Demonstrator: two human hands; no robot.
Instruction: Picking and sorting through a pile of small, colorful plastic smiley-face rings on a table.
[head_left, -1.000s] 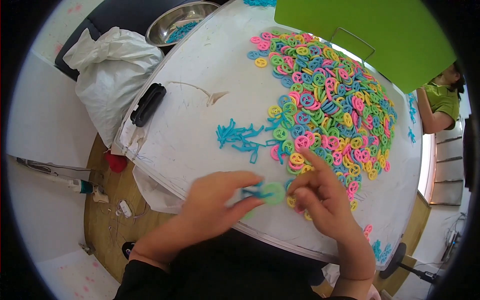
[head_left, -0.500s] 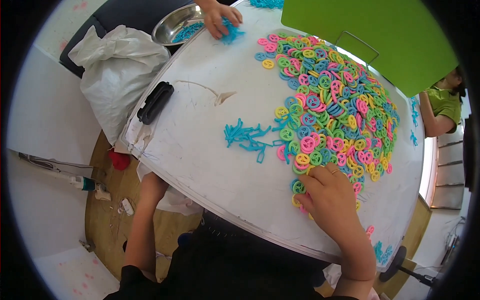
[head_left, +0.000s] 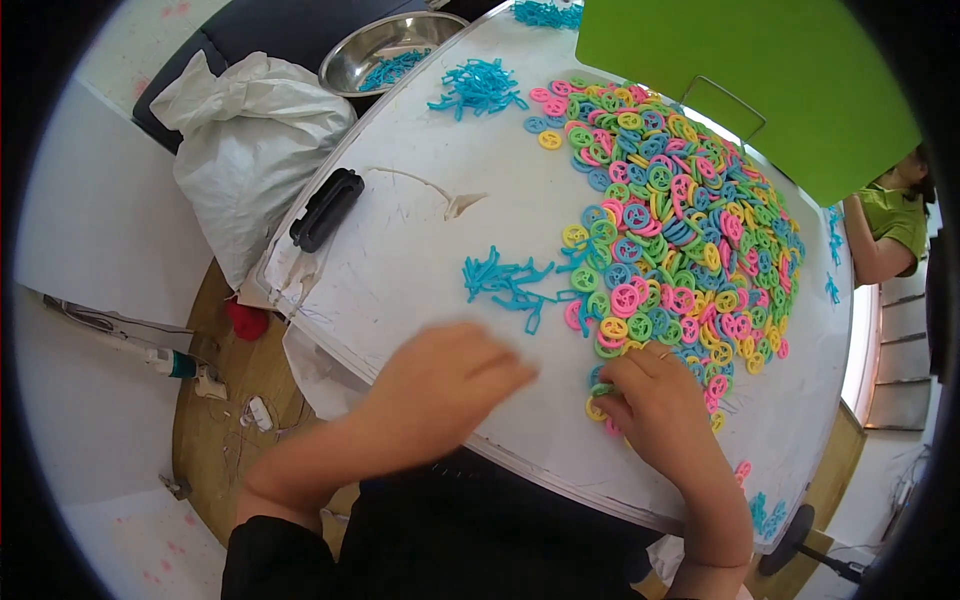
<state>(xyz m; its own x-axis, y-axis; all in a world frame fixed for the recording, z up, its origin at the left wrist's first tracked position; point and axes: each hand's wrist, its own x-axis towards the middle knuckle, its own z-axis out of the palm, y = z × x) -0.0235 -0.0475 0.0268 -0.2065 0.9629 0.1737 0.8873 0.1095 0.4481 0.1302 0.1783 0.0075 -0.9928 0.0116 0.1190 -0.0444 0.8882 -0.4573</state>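
My right hand (head_left: 655, 410) is at the near edge of a large heap of small spoked plastic wheels (head_left: 690, 230) in pink, green, yellow and blue. Its thumb and fingers are pinched on a green wheel (head_left: 602, 389). My left hand (head_left: 440, 395) hovers over the near side of the white tabletop (head_left: 400, 260), its fingers smeared by motion; whether it holds anything does not show. Just beyond it lies a small bunch of blue clip-like plastic pieces (head_left: 505, 285), some touching the wheels.
A second pile of blue pieces (head_left: 478, 88) lies near a steel bowl (head_left: 345, 65) holding more. A white sack (head_left: 245, 150) stands left of the table, beside a black handle (head_left: 327, 210). A green panel (head_left: 740, 80) rises behind the heap. Another person (head_left: 885, 230) is at the far right.
My left hand has come up from below the table edge over the tabletop. My right fingers have closed on a green wheel. Another person's hand has left the far blue pile.
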